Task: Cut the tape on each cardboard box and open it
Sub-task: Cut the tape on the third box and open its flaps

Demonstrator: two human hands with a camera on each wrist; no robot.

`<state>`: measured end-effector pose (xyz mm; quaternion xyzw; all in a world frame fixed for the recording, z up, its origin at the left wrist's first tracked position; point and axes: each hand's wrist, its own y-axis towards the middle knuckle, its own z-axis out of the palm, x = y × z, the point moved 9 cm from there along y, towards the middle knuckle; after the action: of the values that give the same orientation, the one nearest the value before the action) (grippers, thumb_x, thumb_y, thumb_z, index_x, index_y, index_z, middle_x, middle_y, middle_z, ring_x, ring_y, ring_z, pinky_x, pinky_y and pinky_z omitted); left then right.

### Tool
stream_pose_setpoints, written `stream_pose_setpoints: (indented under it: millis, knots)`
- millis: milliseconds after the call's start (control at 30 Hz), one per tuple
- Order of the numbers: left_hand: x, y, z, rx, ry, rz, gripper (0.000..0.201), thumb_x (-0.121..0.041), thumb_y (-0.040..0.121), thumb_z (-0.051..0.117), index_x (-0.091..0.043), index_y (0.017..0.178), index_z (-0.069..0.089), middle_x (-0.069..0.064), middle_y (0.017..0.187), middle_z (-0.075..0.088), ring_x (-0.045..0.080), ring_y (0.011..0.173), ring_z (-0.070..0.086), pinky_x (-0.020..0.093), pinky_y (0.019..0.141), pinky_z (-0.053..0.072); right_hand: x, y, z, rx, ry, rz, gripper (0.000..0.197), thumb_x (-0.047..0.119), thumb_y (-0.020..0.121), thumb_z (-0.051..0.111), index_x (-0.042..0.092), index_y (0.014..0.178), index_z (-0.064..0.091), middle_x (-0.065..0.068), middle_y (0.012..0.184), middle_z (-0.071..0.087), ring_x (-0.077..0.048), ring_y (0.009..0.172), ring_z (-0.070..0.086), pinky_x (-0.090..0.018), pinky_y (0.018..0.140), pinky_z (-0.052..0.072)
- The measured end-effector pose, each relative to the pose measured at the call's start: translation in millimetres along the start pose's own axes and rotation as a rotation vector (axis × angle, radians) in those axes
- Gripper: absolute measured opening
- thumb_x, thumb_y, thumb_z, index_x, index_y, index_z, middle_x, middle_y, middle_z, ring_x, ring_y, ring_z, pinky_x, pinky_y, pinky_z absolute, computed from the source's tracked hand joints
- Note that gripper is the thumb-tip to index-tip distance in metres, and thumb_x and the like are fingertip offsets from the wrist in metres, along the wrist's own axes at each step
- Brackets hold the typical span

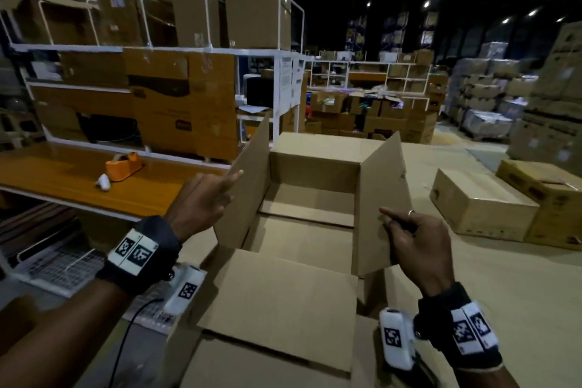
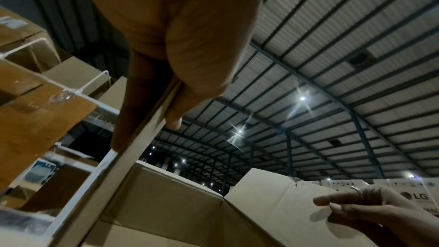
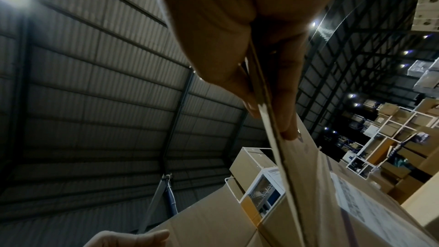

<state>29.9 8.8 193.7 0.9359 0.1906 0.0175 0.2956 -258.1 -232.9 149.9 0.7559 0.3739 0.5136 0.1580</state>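
Observation:
A brown cardboard box stands open in front of me, its inside bare. My left hand pinches the raised left flap; the left wrist view shows the thumb and fingers clamped on the flap's edge. My right hand pinches the raised right flap; in the right wrist view, thumb and fingers squeeze that flap. The near flap is folded out towards me. No tape shows on the open top.
Two closed cardboard boxes sit on the floor to the right. An orange tape dispenser and a small white object lie on the orange bench to the left. White shelving packed with cardboard stands behind.

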Motion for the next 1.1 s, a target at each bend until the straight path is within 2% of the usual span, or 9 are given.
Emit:
stream_pose_setpoints:
  millis: [67, 200, 300, 367, 567, 767, 900, 1000, 1100]
  knots:
    - [15, 0, 20, 0.052, -0.019, -0.034, 0.062, -0.011, 0.092, 0.07, -0.021, 0.149, 0.047, 0.007, 0.092, 0.072, 0.019, 0.073, 0.064, 0.038, 0.059, 0.056, -5, 2, 17, 0.037, -0.037, 0.037, 0.022, 0.015, 0.092, 0.069, 0.022, 0.112, 0.077, 0.004, 0.107, 0.076, -0.01, 0.096, 0.07, -0.044, 0.083, 0.061]
    - [32, -8, 61, 0.121, -0.072, -0.022, 0.066, -0.014, 0.091, 0.071, -0.023, 0.151, 0.044, 0.009, 0.101, 0.073, 0.019, 0.081, 0.066, 0.033, 0.065, 0.055, -12, 3, 32, 0.125, -0.134, 0.121, 0.021, 0.014, 0.092, 0.067, 0.022, 0.108, 0.079, 0.006, 0.104, 0.077, -0.012, 0.096, 0.071, -0.036, 0.086, 0.059]
    - [46, -8, 90, 0.164, -0.123, -0.073, 0.063, -0.019, 0.093, 0.07, -0.025, 0.15, 0.044, 0.007, 0.107, 0.073, 0.019, 0.089, 0.067, 0.026, 0.068, 0.048, -23, 1, 45, 0.175, -0.2, 0.207, 0.021, 0.015, 0.091, 0.066, 0.025, 0.101, 0.08, 0.005, 0.083, 0.077, -0.017, 0.084, 0.074, -0.036, 0.079, 0.06]
    - [53, -5, 106, 0.187, -0.129, -0.082, 0.062, -0.021, 0.094, 0.069, -0.026, 0.151, 0.044, 0.006, 0.11, 0.073, 0.018, 0.093, 0.068, 0.027, 0.072, 0.052, -36, -5, 60, 0.221, -0.243, 0.257, 0.022, 0.014, 0.091, 0.064, 0.028, 0.098, 0.079, 0.009, 0.07, 0.072, -0.016, 0.074, 0.073, -0.034, 0.073, 0.059]
    - [71, 2, 138, 0.275, -0.18, -0.075, 0.061, -0.023, 0.095, 0.067, -0.024, 0.151, 0.043, 0.003, 0.11, 0.07, 0.015, 0.098, 0.064, 0.023, 0.08, 0.049, -58, -9, 91, 0.261, -0.344, 0.353, 0.021, 0.011, 0.093, 0.064, 0.025, 0.101, 0.077, 0.005, 0.103, 0.077, -0.014, 0.09, 0.071, -0.036, 0.08, 0.06]
    - [91, -1, 156, 0.324, -0.233, -0.113, 0.06, -0.026, 0.095, 0.067, -0.022, 0.15, 0.044, 0.006, 0.126, 0.067, 0.021, 0.113, 0.063, 0.03, 0.094, 0.051, -61, -19, 107, 0.287, -0.423, 0.389, 0.018, 0.008, 0.095, 0.063, 0.018, 0.103, 0.076, 0.007, 0.089, 0.069, 0.004, 0.072, 0.058, -0.013, 0.061, 0.044]
    - [104, -3, 155, 0.308, -0.285, -0.195, 0.058, -0.029, 0.095, 0.068, -0.019, 0.148, 0.047, 0.008, 0.137, 0.062, 0.024, 0.12, 0.061, 0.031, 0.098, 0.048, -71, -10, 98, 0.279, -0.394, 0.441, 0.01, 0.013, 0.094, 0.068, 0.018, 0.095, 0.077, 0.005, 0.091, 0.071, -0.003, 0.077, 0.061, -0.019, 0.064, 0.044]
    - [116, -7, 160, 0.317, -0.269, -0.231, 0.062, -0.034, 0.093, 0.069, -0.02, 0.149, 0.045, 0.008, 0.141, 0.058, 0.026, 0.124, 0.058, 0.034, 0.102, 0.045, -80, -10, 92, 0.296, -0.392, 0.47, 0.013, 0.017, 0.091, 0.073, 0.029, 0.084, 0.072, 0.011, 0.081, 0.07, -0.011, 0.082, 0.069, -0.022, 0.065, 0.048]
    - [124, -15, 164, 0.323, -0.203, -0.259, 0.065, -0.038, 0.091, 0.071, -0.021, 0.148, 0.046, 0.01, 0.145, 0.052, 0.026, 0.13, 0.052, 0.037, 0.106, 0.041, -88, -19, 88, 0.331, -0.386, 0.496, 0.012, 0.021, 0.088, 0.077, 0.029, 0.096, 0.076, 0.008, 0.09, 0.076, -0.011, 0.086, 0.071, -0.034, 0.082, 0.059]
